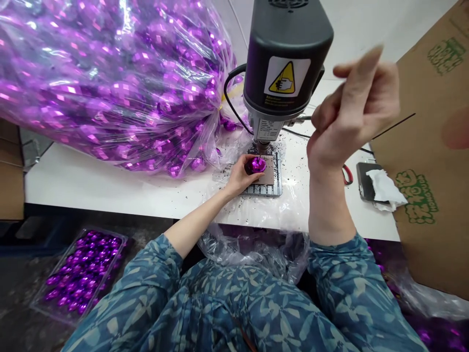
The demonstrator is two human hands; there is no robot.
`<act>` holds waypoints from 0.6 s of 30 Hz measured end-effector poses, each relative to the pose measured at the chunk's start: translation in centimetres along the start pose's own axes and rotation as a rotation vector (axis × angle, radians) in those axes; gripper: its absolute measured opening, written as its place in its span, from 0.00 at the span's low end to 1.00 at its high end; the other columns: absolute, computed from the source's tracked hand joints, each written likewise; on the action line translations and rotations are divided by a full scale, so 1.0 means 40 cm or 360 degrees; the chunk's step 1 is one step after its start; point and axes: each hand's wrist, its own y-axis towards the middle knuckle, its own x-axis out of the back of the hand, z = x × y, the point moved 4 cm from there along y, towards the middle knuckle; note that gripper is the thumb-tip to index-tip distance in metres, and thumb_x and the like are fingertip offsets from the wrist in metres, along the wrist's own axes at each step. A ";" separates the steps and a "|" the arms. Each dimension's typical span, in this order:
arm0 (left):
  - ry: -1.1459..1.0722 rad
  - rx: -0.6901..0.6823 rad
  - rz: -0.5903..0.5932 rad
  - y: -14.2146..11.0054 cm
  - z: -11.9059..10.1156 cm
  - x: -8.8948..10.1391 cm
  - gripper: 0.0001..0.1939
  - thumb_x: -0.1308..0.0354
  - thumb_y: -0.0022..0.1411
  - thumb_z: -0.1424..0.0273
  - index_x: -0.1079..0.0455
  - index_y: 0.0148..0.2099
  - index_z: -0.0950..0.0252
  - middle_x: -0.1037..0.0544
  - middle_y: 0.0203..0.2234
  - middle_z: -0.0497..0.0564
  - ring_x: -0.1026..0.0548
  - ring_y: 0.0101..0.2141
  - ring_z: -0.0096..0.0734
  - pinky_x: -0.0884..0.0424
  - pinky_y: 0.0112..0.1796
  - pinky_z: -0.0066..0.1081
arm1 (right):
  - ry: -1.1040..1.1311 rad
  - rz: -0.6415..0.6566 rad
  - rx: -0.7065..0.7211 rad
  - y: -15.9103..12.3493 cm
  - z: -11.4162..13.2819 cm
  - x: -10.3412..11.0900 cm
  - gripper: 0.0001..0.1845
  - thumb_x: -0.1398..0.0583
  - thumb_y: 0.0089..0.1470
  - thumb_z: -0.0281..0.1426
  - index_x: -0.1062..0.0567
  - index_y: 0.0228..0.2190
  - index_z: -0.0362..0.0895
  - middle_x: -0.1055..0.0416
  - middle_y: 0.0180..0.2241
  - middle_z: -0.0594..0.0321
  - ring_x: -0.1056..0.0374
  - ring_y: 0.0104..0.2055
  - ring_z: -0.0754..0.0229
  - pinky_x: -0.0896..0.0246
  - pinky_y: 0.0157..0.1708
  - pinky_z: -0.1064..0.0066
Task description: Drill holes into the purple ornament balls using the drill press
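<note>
My left hand (242, 175) holds a shiny purple faceted ball (258, 165) between thumb and fingers. The ball rests on a brown board (269, 171) over the slotted metal base (277, 188) of a bench drill press (287, 36). Directly above the ball is the drill chuck (263, 145), its bit reaching down to the ball's top; I cannot tell how deep it goes. My right hand (353, 105) is raised at the drill's right side, fingers curled and slightly blurred. A metal rod (305, 118) from the drill runs toward that hand, but whatever the fingers grip is hidden.
A large clear bag (120, 83) of purple balls fills the left side. Below left is a clear tray (82, 274) of similar balls. Dark shavings dot the white table (146, 193). On the right are a phone (366, 181), a crumpled tissue (386, 188) and a cardboard box (436, 146).
</note>
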 end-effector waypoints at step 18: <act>0.1070 -0.0295 0.0340 0.042 -0.091 0.201 0.21 0.50 0.69 0.82 0.24 0.57 0.63 0.18 0.50 0.60 0.20 0.53 0.49 0.23 0.56 0.48 | -0.0049 -0.0006 -0.0210 0.050 -0.019 -0.030 0.28 0.36 0.48 0.57 0.30 0.22 0.43 0.53 0.13 0.77 0.57 0.11 0.76 0.69 0.12 0.71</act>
